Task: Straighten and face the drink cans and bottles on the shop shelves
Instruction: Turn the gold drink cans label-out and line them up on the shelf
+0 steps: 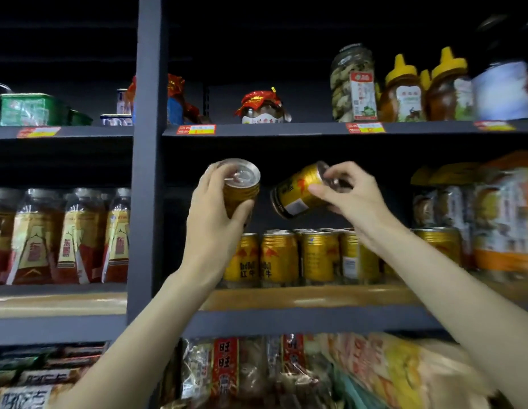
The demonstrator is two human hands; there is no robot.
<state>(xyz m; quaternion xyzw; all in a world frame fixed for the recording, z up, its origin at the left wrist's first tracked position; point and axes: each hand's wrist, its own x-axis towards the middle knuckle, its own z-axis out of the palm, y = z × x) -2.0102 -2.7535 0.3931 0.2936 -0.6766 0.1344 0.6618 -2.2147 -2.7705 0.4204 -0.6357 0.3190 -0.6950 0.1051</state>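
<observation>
Nearest the camera, snack packets [227,376] are seen below the row of gold cans [289,258], on the shelf beneath. Two bare forearms rise past that shelf. The left hand [215,219] is closed round an upright can [240,187], held above the left end of the row, its pull-tab top tipped toward the camera. The right hand [348,193] pinches a tilted can [299,191] by its top rim, above the middle of the row; its long axis runs from upper right to lower left, base pointing down toward the row. Both held cans are clear of the row and apart from each other. The row stands on the wooden shelf board [315,296], set back from the front edge, some labels turned aside. Judged: the tilted can must be brought upright before being set down; free board lies in front of the row, and dark headroom above it under the upper shelf [271,129].
</observation>
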